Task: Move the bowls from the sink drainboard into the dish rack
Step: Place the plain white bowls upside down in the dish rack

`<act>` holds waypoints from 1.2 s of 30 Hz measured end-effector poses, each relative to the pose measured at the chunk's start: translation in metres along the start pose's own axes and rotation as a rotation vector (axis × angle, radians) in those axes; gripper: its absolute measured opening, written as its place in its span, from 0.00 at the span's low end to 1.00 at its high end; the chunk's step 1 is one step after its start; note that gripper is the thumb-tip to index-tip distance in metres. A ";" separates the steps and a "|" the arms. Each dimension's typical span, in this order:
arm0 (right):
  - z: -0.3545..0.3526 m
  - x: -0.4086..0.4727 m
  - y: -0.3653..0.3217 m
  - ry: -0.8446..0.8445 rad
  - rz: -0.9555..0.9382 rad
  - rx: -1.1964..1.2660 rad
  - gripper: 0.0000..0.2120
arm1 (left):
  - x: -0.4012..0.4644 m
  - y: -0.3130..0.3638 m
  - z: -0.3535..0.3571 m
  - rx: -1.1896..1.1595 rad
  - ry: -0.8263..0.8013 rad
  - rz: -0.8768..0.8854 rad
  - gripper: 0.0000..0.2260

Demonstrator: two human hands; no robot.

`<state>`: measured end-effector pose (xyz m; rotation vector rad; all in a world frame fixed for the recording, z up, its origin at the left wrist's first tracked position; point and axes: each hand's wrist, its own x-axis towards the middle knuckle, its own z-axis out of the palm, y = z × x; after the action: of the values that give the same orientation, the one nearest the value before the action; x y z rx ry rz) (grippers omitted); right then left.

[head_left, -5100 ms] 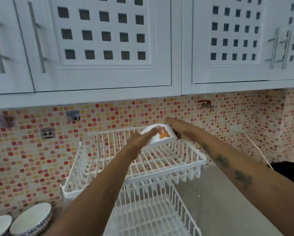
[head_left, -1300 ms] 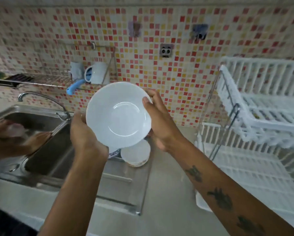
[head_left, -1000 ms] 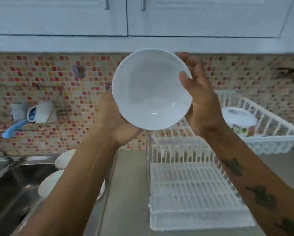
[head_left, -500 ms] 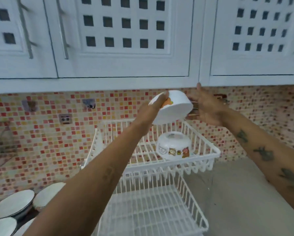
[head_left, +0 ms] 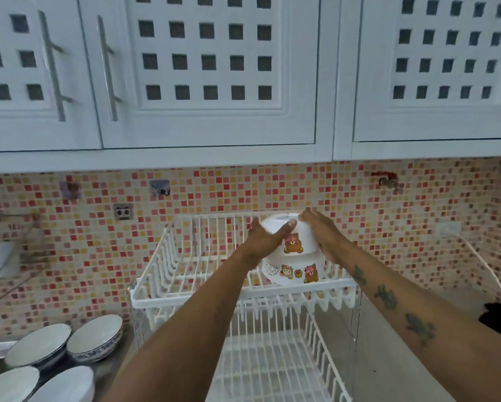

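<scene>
Stacking a bowl in the rack's top tier

I see my left hand (head_left: 268,237) and right hand (head_left: 320,233) clasping the upturned bear-print bowl (head_left: 294,242) — set on another upturned bowl (head_left: 292,271) in the dish rack (head_left: 203,294); four bowls (head_left: 94,338) wait lower left.

An inverted white bowl with a bear print (head_left: 294,237) sits stacked on a second inverted white bowl with cartoon animal prints (head_left: 293,270), which rests on the upper tier at the right front of the two-tier white wire dish rack (head_left: 185,297). Four upright bowls (head_left: 66,355), white inside, two showing blue-patterned outer walls, are grouped on the drainboard at lower left, just beside the rack.
</scene>
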<state>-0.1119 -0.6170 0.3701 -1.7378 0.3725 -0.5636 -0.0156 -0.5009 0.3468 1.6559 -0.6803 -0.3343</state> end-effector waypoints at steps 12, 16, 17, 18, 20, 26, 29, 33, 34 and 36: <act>-0.004 0.003 0.009 0.039 0.067 -0.068 0.21 | 0.012 -0.008 0.021 -0.040 0.086 -0.224 0.42; 0.000 0.002 0.009 0.035 0.124 -0.205 0.21 | 0.015 -0.013 0.020 0.019 0.085 -0.235 0.39; 0.000 0.001 0.009 0.030 0.131 -0.248 0.17 | 0.015 -0.013 0.020 0.034 0.079 -0.245 0.39; 0.000 0.003 0.010 0.025 0.130 -0.288 0.15 | 0.015 -0.014 0.021 0.049 0.076 -0.252 0.39; -0.001 0.006 0.012 0.019 0.106 -0.343 0.17 | 0.014 -0.013 0.022 0.061 0.077 -0.254 0.39; -0.003 0.008 0.023 0.068 0.012 -0.435 0.21 | 0.011 -0.016 0.025 0.088 0.062 -0.315 0.39; 0.000 0.007 0.024 0.119 -0.053 -0.557 0.19 | 0.009 -0.017 0.025 0.094 0.045 -0.333 0.39; 0.004 0.009 0.027 0.160 -0.082 -0.690 0.19 | 0.006 -0.017 0.026 0.116 0.028 -0.324 0.40; 0.006 0.009 0.028 0.149 -0.079 -0.727 0.19 | 0.006 -0.016 0.026 0.120 0.026 -0.324 0.41; 0.006 0.008 0.028 0.120 -0.072 -0.806 0.21 | 0.004 -0.016 0.026 0.131 0.022 -0.324 0.42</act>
<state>-0.1005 -0.6226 0.3428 -2.5010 0.6884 -0.6160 -0.0233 -0.5228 0.3265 1.8951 -0.4225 -0.5112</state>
